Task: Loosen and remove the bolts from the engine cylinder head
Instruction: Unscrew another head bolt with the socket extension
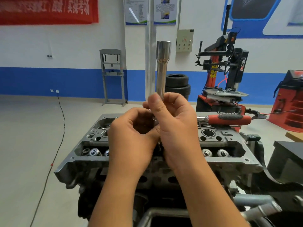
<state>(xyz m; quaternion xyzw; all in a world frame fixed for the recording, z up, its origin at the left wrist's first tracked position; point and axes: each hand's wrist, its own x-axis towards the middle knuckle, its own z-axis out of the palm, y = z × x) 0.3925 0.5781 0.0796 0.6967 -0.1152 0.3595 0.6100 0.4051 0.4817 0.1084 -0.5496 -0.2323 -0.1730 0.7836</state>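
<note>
A grey engine cylinder head (91, 145) sits on a stand in front of me, with valve springs showing in its open wells. Above its middle, my right hand (177, 128) grips the lower end of a long chrome deep socket (162, 69), which stands upright with its wide end on top. My left hand (131, 136) is curled beside it, fingers closed round something small and metallic at the socket's bottom end; what it is stays hidden. A ratchet wrench with a red and black handle (229, 119) lies on the head's far right edge.
A tyre changer (229, 71) and stacked tyres (177, 84) stand behind the engine. A red machine (290, 102) is at the right and a grey press frame (112, 76) by the wall. A black cable (60, 128) runs across the floor at left. Dark stand parts (287, 161) crowd the right.
</note>
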